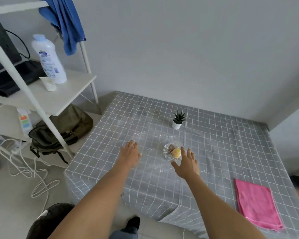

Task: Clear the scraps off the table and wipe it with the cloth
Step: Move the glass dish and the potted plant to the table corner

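Both hands are extended over the desk (214, 152), which is covered by a grey cloth with a white grid and a clear plastic film. The left hand (130, 153) is open and flat, fingers together and pointing away from the person, palm down; whether it touches the film cannot be determined. The right hand (186, 163) is open with fingers spread and thumb out to the side, gripping nothing. The two hands are apart, with a strip of bare desk between them. The scraps (174, 151) lie just beyond the right hand's fingertips, on its left side: a crumpled clear wrapper holding a round yellow piece and a small brown piece. The fingertips are very near the yellow piece; contact cannot be confirmed. The pink cloth (256, 203) lies flat and folded on the desk, well behind and to the right of the right hand, beside the right forearm and near the desk's front edge. A small potted plant (178, 120) in a white pot stands upright beyond the scraps, farther from the person than either hand. To the left of the left hand, off the desk, stands a white shelf unit (59, 99) carrying a white bottle (48, 59), with a blue towel (66, 23) draped from its upper level and a dark green backpack (62, 131) on its lower level.
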`<state>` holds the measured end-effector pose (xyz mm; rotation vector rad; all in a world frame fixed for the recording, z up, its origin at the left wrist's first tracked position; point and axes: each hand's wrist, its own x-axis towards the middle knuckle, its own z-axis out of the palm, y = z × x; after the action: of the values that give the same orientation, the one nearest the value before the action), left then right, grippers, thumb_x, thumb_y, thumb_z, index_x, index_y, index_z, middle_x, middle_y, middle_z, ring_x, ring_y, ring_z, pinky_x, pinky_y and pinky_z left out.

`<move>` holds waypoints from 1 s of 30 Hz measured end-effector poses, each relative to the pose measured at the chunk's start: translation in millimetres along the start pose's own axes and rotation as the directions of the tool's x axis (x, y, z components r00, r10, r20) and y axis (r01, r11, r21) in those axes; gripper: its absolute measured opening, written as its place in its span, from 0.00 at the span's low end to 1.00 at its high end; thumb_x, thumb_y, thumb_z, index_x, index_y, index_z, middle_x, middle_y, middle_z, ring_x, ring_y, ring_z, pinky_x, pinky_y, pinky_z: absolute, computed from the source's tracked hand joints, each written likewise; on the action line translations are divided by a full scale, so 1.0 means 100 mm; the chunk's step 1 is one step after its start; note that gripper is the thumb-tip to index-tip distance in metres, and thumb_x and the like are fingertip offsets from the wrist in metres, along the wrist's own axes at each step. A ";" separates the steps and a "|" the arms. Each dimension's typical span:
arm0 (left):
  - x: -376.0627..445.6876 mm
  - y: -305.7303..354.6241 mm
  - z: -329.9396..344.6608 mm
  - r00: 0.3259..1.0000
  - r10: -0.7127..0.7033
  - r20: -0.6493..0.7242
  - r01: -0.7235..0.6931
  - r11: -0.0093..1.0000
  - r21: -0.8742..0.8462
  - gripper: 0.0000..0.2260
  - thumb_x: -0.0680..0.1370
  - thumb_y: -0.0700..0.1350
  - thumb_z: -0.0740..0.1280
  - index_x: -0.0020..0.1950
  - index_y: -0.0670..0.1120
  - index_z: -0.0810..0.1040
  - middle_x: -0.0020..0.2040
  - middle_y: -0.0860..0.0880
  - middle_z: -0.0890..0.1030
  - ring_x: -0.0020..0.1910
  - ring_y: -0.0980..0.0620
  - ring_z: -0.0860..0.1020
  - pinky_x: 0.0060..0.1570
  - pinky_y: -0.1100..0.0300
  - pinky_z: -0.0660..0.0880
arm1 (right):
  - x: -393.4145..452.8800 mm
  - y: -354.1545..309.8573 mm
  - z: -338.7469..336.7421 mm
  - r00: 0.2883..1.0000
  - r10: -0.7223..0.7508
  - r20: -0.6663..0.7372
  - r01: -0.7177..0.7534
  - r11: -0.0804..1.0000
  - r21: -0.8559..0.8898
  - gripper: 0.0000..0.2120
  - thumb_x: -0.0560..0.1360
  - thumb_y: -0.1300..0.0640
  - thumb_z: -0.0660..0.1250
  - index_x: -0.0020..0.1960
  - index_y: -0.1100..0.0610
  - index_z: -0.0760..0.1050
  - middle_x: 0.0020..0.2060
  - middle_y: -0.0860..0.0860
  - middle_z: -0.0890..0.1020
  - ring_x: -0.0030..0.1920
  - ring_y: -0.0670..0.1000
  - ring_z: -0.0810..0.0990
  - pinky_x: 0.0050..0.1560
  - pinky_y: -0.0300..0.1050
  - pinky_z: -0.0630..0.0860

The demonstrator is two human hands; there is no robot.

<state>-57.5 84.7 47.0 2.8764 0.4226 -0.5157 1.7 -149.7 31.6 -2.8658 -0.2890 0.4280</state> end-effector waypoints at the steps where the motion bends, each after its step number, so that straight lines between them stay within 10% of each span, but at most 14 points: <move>1: 0.12 -0.02 -0.04 1.000 0.007 -0.001 -0.007 1.000 -0.004 0.28 0.83 0.52 0.54 0.78 0.41 0.48 0.78 0.42 0.47 0.77 0.43 0.49 0.74 0.46 0.53 | 0.07 -0.01 0.01 1.000 0.014 -0.009 -0.014 1.000 0.010 0.40 0.77 0.39 0.60 0.78 0.51 0.41 0.78 0.56 0.46 0.77 0.58 0.47 0.75 0.55 0.51; 16: 1.24 0.11 -0.06 0.990 0.120 0.074 -0.121 0.993 0.012 0.28 0.83 0.52 0.53 0.78 0.43 0.46 0.79 0.43 0.46 0.77 0.44 0.49 0.75 0.47 0.52 | 0.57 -0.14 0.55 0.977 0.190 -0.096 -0.127 0.881 0.456 0.55 0.63 0.46 0.79 0.76 0.41 0.45 0.76 0.60 0.54 0.74 0.63 0.57 0.66 0.62 0.69; 30: 1.64 0.26 0.03 0.994 0.104 0.034 -0.104 0.995 -0.009 0.27 0.83 0.52 0.54 0.78 0.42 0.50 0.78 0.42 0.49 0.76 0.43 0.53 0.73 0.47 0.57 | 0.77 -0.10 0.76 0.943 0.151 -0.296 0.012 0.875 0.484 0.50 0.59 0.47 0.80 0.73 0.49 0.56 0.68 0.63 0.66 0.69 0.66 0.65 0.63 0.65 0.70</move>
<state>97.4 99.6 -12.2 2.8594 0.2669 -0.5429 48.8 -108.0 -56.4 -2.3999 -0.0093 0.0176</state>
